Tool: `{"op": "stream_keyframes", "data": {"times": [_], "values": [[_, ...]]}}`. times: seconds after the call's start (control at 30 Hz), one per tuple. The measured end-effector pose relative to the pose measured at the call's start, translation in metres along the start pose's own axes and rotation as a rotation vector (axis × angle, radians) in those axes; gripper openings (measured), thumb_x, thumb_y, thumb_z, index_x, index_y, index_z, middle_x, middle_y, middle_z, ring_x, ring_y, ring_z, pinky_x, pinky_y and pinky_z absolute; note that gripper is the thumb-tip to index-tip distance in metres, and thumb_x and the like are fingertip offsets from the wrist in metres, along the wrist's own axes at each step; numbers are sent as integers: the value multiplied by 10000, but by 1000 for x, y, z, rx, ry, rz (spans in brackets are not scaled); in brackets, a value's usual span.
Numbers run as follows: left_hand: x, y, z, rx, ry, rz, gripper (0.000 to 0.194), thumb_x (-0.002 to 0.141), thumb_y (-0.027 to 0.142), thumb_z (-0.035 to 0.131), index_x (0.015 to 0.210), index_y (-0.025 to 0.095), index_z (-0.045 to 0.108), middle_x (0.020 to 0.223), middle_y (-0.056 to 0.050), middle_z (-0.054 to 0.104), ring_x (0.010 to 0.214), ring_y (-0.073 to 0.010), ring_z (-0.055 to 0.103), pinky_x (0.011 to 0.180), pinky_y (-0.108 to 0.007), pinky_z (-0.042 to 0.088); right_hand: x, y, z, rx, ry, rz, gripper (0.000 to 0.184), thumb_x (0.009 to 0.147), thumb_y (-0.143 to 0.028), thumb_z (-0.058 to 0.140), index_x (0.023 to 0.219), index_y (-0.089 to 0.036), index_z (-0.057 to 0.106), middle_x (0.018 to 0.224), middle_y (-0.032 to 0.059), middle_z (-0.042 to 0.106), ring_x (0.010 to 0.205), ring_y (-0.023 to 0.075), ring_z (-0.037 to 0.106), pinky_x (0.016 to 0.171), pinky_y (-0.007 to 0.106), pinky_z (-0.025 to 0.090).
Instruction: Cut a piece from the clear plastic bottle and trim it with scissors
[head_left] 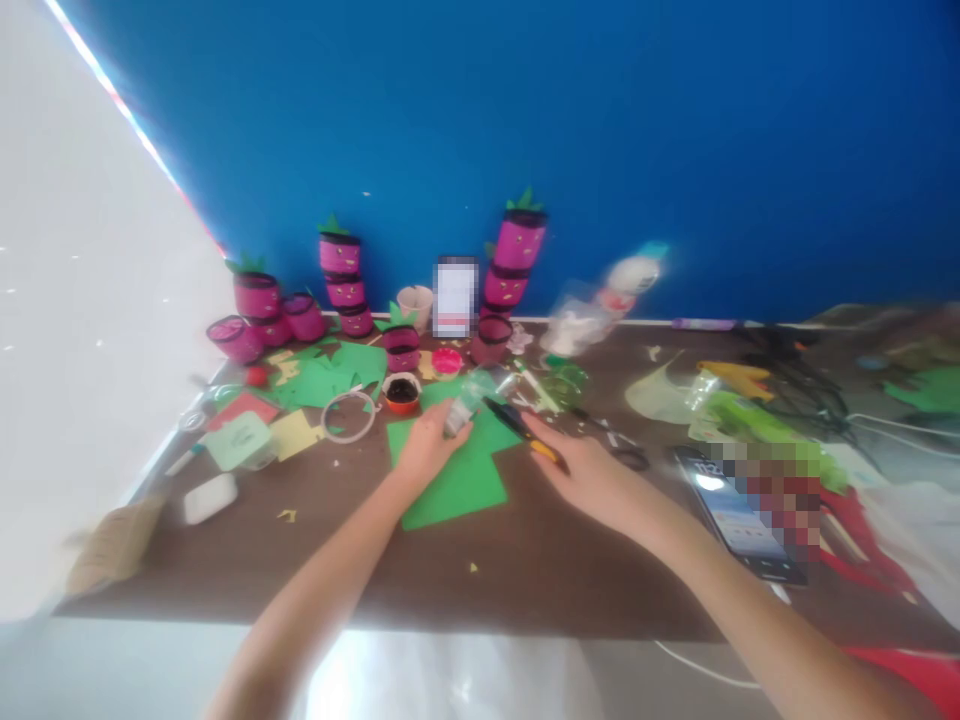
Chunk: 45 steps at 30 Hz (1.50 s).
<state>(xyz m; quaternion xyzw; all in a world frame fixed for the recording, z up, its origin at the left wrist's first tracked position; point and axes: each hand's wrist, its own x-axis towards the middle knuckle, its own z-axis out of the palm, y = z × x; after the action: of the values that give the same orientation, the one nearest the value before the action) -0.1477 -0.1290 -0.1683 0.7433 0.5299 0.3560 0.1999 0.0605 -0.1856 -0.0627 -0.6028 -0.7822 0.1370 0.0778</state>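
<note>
My left hand (429, 443) rests on a sheet of green paper (457, 475) and is closed round a small clear plastic piece (459, 415). My right hand (589, 470) lies just to its right, fingers wrapped on a black and yellow tool (523, 430) whose dark tip points toward the plastic piece. The picture is blurred, so I cannot say what kind of tool it is.
Pink pots with green paper tops (341, 270) (514, 260) stand stacked against the blue wall. Green paper scraps (330, 380), a tape ring (349, 415), a small red bowl (402, 392), scissors (619, 445) and a phone (739, 515) lie on the brown table (480, 570).
</note>
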Motion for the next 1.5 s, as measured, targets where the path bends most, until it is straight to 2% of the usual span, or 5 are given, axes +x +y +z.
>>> {"op": "stream_keyframes", "data": {"times": [0.13, 0.9, 1.1, 1.3, 1.5], "values": [[1, 0, 0, -25, 8, 5, 326, 787, 337, 586, 1063, 165, 567, 850, -58, 632, 737, -168, 595, 696, -292, 480, -3, 4, 9, 9, 42, -17, 486, 859, -256, 441, 1341, -195, 447, 1000, 103, 703, 754, 218, 695, 651, 281, 524], [2, -3, 2, 8, 6, 18, 296, 781, 322, 587, 1025, 154, 577, 826, -60, 626, 724, -165, 581, 686, -283, 472, -10, 7, 19, 65, -7, 9, 503, 863, -249, 411, 1357, -158, 417, 763, 66, 717, 446, 148, 609, 494, 240, 472], [3, -4, 4, -12, 28, 0, 304, 765, 300, 599, 1023, 140, 579, 836, -71, 629, 765, -181, 589, 714, -294, 471, -8, 9, 18, 144, 20, 61, 464, 886, -338, 422, 1338, -234, 445, 1031, 77, 701, 610, 185, 681, 630, 303, 536], [5, -3, 2, -38, 18, 5, 249, 769, 285, 587, 981, 154, 588, 820, -53, 631, 741, -165, 579, 709, -277, 460, -7, 12, 25, 112, 68, -6, 480, 902, -267, 384, 1373, -177, 386, 1330, 95, 510, 1166, 241, 537, 944, 366, 454], [5, -1, 2, -54, 9, -32, 258, 761, 302, 593, 969, 151, 596, 835, -59, 639, 745, -164, 581, 711, -272, 455, -11, 10, 12, 93, -43, 25, 498, 917, -282, 337, 1392, -133, 345, 1326, 121, 497, 1165, 257, 530, 962, 388, 444]]}}
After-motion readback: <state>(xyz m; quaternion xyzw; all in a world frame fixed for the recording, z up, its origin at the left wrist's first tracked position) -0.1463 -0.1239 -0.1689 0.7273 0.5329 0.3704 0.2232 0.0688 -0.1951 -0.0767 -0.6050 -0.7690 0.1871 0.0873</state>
